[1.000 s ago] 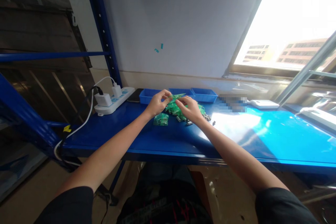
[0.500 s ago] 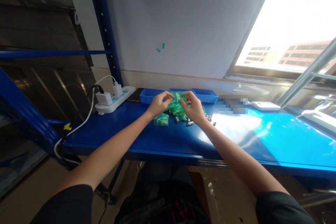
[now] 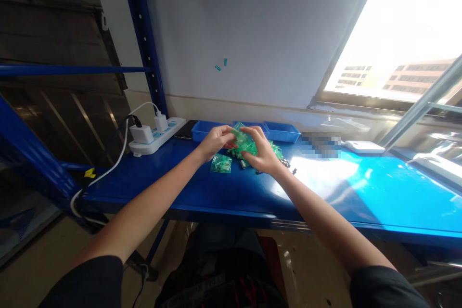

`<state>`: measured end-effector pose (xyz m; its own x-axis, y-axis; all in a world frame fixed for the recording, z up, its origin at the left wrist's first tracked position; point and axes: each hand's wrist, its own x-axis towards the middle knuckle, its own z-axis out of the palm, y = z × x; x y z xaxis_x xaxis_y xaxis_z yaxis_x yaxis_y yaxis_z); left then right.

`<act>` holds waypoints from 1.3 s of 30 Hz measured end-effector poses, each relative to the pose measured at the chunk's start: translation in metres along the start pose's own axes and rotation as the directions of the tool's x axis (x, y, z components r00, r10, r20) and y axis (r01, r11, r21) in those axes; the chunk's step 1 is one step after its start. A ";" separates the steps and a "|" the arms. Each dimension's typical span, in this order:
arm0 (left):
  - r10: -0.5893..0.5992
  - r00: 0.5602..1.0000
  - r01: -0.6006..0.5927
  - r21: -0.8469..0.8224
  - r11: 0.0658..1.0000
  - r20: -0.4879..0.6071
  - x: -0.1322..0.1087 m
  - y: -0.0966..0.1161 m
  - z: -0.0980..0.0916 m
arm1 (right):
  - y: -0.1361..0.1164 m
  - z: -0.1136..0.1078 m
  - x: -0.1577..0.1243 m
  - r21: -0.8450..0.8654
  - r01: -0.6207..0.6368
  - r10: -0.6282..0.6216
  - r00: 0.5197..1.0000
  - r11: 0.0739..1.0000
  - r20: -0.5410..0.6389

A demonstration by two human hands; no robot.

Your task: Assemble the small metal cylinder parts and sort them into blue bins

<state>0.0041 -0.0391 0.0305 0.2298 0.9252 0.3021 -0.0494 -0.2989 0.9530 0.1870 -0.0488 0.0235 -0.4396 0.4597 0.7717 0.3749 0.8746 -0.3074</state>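
My left hand point(image 3: 217, 142) pinches a small green see-through plastic bag point(image 3: 237, 131) at its edge, above the middle of the blue table. Close by on the right, my right hand point(image 3: 263, 152) has its thumb and fingers spread, with the bag between the two hands. Beneath them lies a pile of similar green bags point(image 3: 276, 150), partly hidden by the right hand. One more green bag, with small pieces inside point(image 3: 221, 163), lies flat in front of the pile. Small metallic parts point(image 3: 286, 162) are scattered at the pile's right side.
Blue trays point(image 3: 283, 132) stand in a row behind the pile. At the left are a dark phone point(image 3: 186, 130) and a white power strip point(image 3: 159, 135) with plugged-in chargers. A white flat device point(image 3: 364, 147) lies at the right, near the window.
The bag has tilted and shifted slightly left with my left hand. My right hand's fingers have come off the bag's right edge and spread apart.
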 end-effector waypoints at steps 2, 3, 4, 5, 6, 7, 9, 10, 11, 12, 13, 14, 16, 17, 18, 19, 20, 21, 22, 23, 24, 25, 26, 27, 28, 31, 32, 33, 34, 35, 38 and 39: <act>0.013 1.000 -0.013 0.026 1.000 0.006 0.001 -0.004 0.000 | -0.002 0.001 0.000 0.021 -0.010 0.009 1.000 1.000 0.028; 0.022 1.000 -0.023 0.045 0.999 0.013 0.001 -0.006 0.001 | -0.002 0.002 -0.001 0.019 -0.019 0.018 1.000 1.000 0.020; 0.033 0.999 -0.034 0.065 0.997 0.022 0.001 -0.008 0.001 | -0.001 0.003 0.000 0.008 -0.027 0.027 1.000 1.000 0.002; 0.043 0.999 -0.045 0.083 0.996 0.027 0.002 -0.009 0.001 | 0.001 0.004 0.000 -0.009 -0.031 0.031 0.999 0.999 -0.017; 0.051 0.998 -0.053 0.096 0.994 0.024 0.002 -0.010 0.002 | 0.003 0.005 0.000 -0.028 -0.031 0.030 0.999 0.999 -0.033; 0.060 0.998 -0.061 0.100 0.993 0.013 0.002 -0.011 0.002 | 0.005 0.006 0.000 -0.049 -0.028 0.026 0.999 0.998 -0.043; 0.091 0.996 -0.089 0.101 0.991 -0.013 0.002 -0.011 0.002 | 0.009 0.006 0.001 -0.080 -0.020 0.017 0.999 0.997 -0.042; 0.119 0.993 -0.116 0.113 0.987 -0.021 0.002 -0.011 0.002 | 0.010 0.006 0.001 -0.088 -0.017 0.014 0.999 0.996 -0.034; 0.157 0.987 -0.152 0.138 0.979 -0.023 0.003 -0.011 0.002 | 0.011 0.006 0.002 -0.095 -0.016 0.014 1.000 0.995 -0.027; 0.199 0.980 -0.193 0.174 0.966 -0.017 0.003 -0.011 0.001 | 0.011 0.005 0.002 -0.100 -0.020 0.018 1.000 0.995 -0.023; 0.239 0.971 -0.231 0.218 0.948 -0.007 0.004 -0.010 0.000 | 0.011 0.005 0.002 -0.104 -0.027 0.025 0.999 0.994 -0.023; 0.269 0.963 -0.260 0.257 0.931 0.001 0.004 -0.010 -0.001 | 0.011 0.005 0.002 -0.105 -0.036 0.034 0.999 0.994 -0.024; 0.296 0.955 -0.282 0.289 0.915 -0.003 0.006 -0.010 -0.002 | 0.011 0.004 0.002 -0.098 -0.063 0.061 0.998 0.993 -0.025; 0.291 0.957 -0.276 0.279 0.920 -0.012 0.007 -0.010 -0.003 | 0.010 0.004 0.002 -0.089 -0.081 0.079 0.997 0.993 -0.026; 0.277 0.961 -0.262 0.256 0.931 -0.024 0.007 -0.010 -0.003 | 0.010 0.004 0.003 -0.078 -0.098 0.096 0.995 0.992 -0.027; 0.259 0.965 -0.244 0.224 0.943 -0.037 0.007 -0.010 -0.003 | 0.009 0.004 0.003 -0.066 -0.113 0.111 0.993 0.991 -0.032; 0.241 0.969 -0.228 0.191 0.955 -0.049 0.007 -0.009 -0.004 | 0.009 0.004 0.003 -0.056 -0.125 0.123 0.992 0.991 -0.039; 0.226 0.972 -0.214 0.162 0.963 -0.059 0.007 -0.008 -0.004 | 0.009 0.005 0.003 -0.048 -0.137 0.135 0.990 0.989 -0.048; 0.217 0.974 -0.205 0.140 0.969 -0.072 0.007 -0.007 -0.004 | 0.010 0.005 0.003 -0.044 -0.150 0.147 0.988 0.988 -0.055; 0.213 0.973 -0.201 0.122 0.972 -0.088 0.006 -0.006 -0.004 | 0.011 0.005 0.003 -0.043 -0.164 0.162 0.985 0.985 -0.058; 0.210 0.972 -0.200 0.105 0.974 -0.105 0.006 -0.004 -0.004 | 0.012 0.005 0.003 -0.044 -0.181 0.178 0.982 0.983 -0.058; 0.208 0.971 -0.198 0.090 0.976 -0.120 0.005 -0.004 -0.004 | 0.013 0.006 0.002 -0.050 -0.195 0.192 0.980 0.980 -0.057; 0.203 0.970 -0.194 0.076 0.978 -0.130 0.005 -0.003 -0.003 | 0.014 0.006 0.002 -0.061 -0.203 0.200 0.978 0.977 -0.054; 0.197 0.971 -0.189 0.066 0.980 -0.132 0.005 -0.003 -0.003 | 0.015 0.006 0.002 -0.079 -0.201 0.198 0.979 0.976 -0.050; 0.189 0.974 -0.183 0.061 0.981 -0.128 0.005 -0.003 -0.002 | 0.016 0.006 0.002 -0.102 -0.192 0.189 0.981 0.976 -0.046; 0.178 0.975 -0.167 0.088 0.982 -0.137 0.006 -0.006 -0.001 | 0.016 0.006 0.002 -0.166 -0.177 0.170 0.984 0.970 -0.055; 0.177 0.971 -0.161 0.107 0.981 -0.162 0.007 -0.007 -0.002 | 0.016 0.006 0.002 -0.174 -0.183 0.173 0.982 0.967 -0.071; 0.171 0.965 -0.147 0.127 0.981 -0.199 0.008 -0.008 -0.002 | 0.015 0.005 0.003 -0.176 -0.193 0.179 0.979 0.965 -0.093; 0.148 0.959 -0.116 0.142 0.983 -0.241 0.009 -0.008 -0.004 | 0.014 0.004 0.004 -0.173 -0.202 0.183 0.976 0.964 -0.122; 0.100 0.956 -0.060 0.148 0.987 -0.277 0.009 -0.008 -0.005 | 0.014 0.002 0.004 -0.170 -0.206 0.181 0.972 0.964 -0.149; -0.161 0.954 0.190 0.096 0.977 -0.254 0.009 -0.005 -0.008 | 0.012 0.000 0.005 -0.169 -0.191 0.156 0.967 0.967 -0.201; -0.233 0.949 0.253 0.070 0.965 -0.210 0.008 -0.003 -0.008 | 0.012 0.000 0.004 -0.169 -0.181 0.146 0.969 0.969 -0.199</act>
<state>-0.0016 -0.0291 0.0301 0.0252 0.9973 0.0691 0.0783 -0.0709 0.9944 0.1897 -0.0368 0.0235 -0.2092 0.5425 0.8136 0.5807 0.7383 -0.3430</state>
